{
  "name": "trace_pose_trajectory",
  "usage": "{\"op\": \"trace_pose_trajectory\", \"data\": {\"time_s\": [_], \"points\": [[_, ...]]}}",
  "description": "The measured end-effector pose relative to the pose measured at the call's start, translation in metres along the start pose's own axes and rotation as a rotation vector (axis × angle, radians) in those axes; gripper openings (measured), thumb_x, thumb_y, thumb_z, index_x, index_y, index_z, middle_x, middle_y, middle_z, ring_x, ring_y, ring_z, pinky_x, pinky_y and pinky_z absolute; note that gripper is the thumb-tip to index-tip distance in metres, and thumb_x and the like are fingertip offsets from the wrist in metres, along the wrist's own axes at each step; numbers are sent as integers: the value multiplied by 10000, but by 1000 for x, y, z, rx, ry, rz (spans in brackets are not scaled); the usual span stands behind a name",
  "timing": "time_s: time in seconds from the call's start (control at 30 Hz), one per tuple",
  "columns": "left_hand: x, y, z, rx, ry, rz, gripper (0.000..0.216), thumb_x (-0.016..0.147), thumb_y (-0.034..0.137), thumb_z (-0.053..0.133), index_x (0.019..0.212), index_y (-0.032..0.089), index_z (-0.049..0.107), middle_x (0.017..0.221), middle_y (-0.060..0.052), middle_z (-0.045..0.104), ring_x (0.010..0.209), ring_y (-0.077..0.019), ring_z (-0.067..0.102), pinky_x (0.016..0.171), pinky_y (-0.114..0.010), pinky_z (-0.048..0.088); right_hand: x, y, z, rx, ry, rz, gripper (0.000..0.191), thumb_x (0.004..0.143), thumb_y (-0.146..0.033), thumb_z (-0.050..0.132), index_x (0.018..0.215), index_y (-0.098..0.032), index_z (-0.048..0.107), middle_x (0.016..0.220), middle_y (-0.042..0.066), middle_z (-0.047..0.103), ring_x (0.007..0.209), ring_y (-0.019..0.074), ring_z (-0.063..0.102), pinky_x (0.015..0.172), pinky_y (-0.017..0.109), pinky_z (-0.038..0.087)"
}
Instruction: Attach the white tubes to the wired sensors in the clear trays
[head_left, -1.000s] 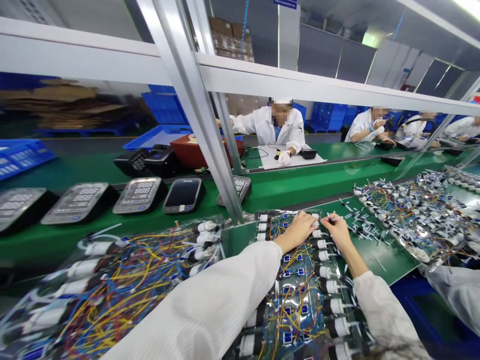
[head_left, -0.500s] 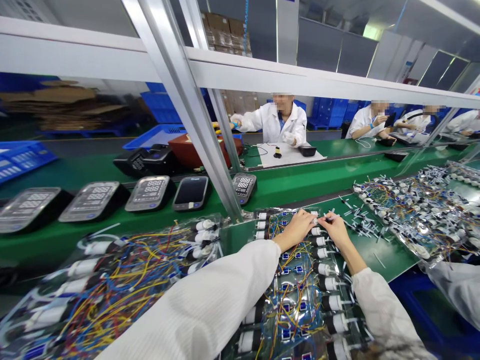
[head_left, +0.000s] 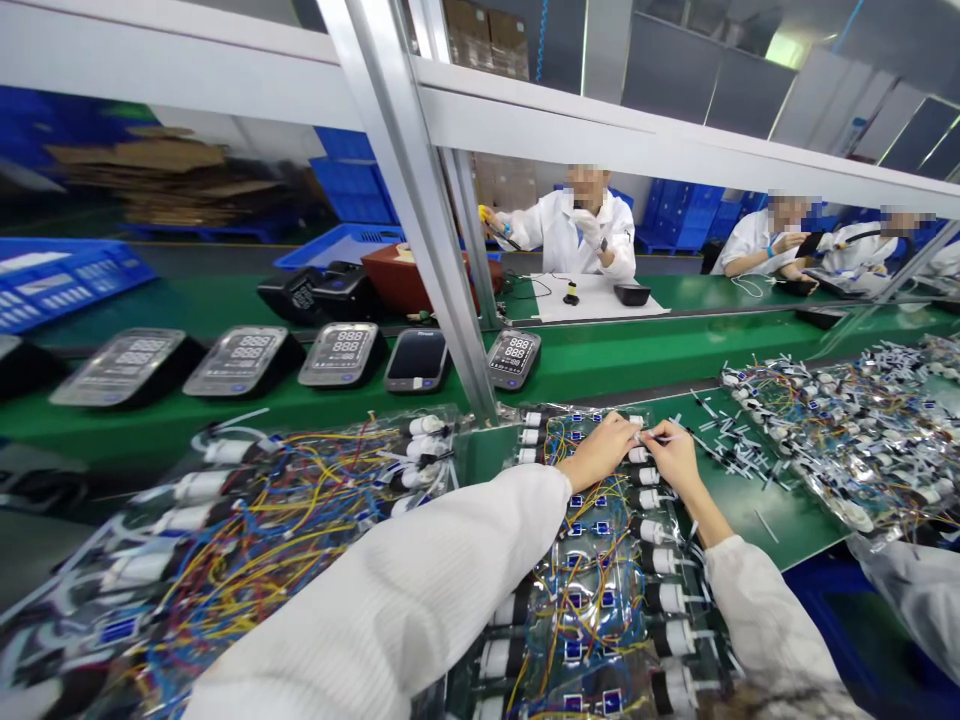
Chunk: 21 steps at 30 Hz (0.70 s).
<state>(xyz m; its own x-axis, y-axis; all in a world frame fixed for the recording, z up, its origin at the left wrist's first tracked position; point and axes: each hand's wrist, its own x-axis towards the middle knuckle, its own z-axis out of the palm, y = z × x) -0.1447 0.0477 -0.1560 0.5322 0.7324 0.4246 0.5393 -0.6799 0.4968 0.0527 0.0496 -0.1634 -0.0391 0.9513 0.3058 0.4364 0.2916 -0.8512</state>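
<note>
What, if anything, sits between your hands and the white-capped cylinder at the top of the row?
Nothing visible does. The left hand and right hand meet at the white-capped cylinder, the right hand pinching a thin white tube. The coloured wires lie lower in the tray, not between.

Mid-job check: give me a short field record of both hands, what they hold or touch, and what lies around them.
Left hand: fingertips on a white-capped pump at the row's far end; grip unclear
Right hand: pinches a thin white tube
Under hands: clear tray of wired pumps
Right of hands: loose tubes on the green table
Behind: monitors on the belt
</note>
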Motion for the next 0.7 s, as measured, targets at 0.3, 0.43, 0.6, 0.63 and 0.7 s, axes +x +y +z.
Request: {"op": "trace_pose_trajectory", "data": {"time_s": [0.3, 0.43, 0.6, 0.63, 0.7], "points": [[-4, 1, -6, 16, 4, 4, 247, 1083, 316, 518, 1222, 175, 667, 1157, -104, 703, 1094, -265, 538, 1029, -430, 487, -2, -3, 2, 35, -5, 1, 209, 856, -408, 712, 799, -207, 705, 763, 35, 734, 647, 184, 599, 634, 297, 442], [-4, 0, -6, 24, 7, -1, 270, 1082, 328, 524, 1260, 174, 657, 1177, -109, 703, 1103, -264, 540, 1044, -438, 486, -2, -1, 1, 51, -6, 4, 231, 863, -428, 702, 846, -198, 718, 790, 44, 739, 653, 183, 595, 636, 299, 450], [-4, -3, -4, 21, 10, -10, 264, 1077, 322, 533, 1251, 174, 664, 1165, -109, 703, 1114, -269, 537, 1040, -435, 491, -1, -4, 2, 16, -13, 12, 188, 823, -385, 728, 856, -201, 707, 756, 21, 714, 586, 155, 502, 597, 292, 392], [-4, -3, -3, 22, 11, -11, 264, 1077, 320, 531, 1249, 172, 665, 1159, -111, 702, 1116, -271, 535, 1038, -436, 492, 0, -5, 2, 8, -11, 15, 179, 813, -374, 732, 853, -202, 701, 737, 14, 702, 577, 152, 485, 590, 290, 378], [-5, -3, -4, 20, 11, -10, 269, 1078, 316, 526, 1261, 169, 658, 1164, -114, 697, 1123, -272, 534, 1042, -437, 490, 1, -6, 4, 0, -6, 22, 170, 805, -365, 729, 844, -205, 688, 709, 3, 682, 571, 151, 476, 582, 288, 360]]}}
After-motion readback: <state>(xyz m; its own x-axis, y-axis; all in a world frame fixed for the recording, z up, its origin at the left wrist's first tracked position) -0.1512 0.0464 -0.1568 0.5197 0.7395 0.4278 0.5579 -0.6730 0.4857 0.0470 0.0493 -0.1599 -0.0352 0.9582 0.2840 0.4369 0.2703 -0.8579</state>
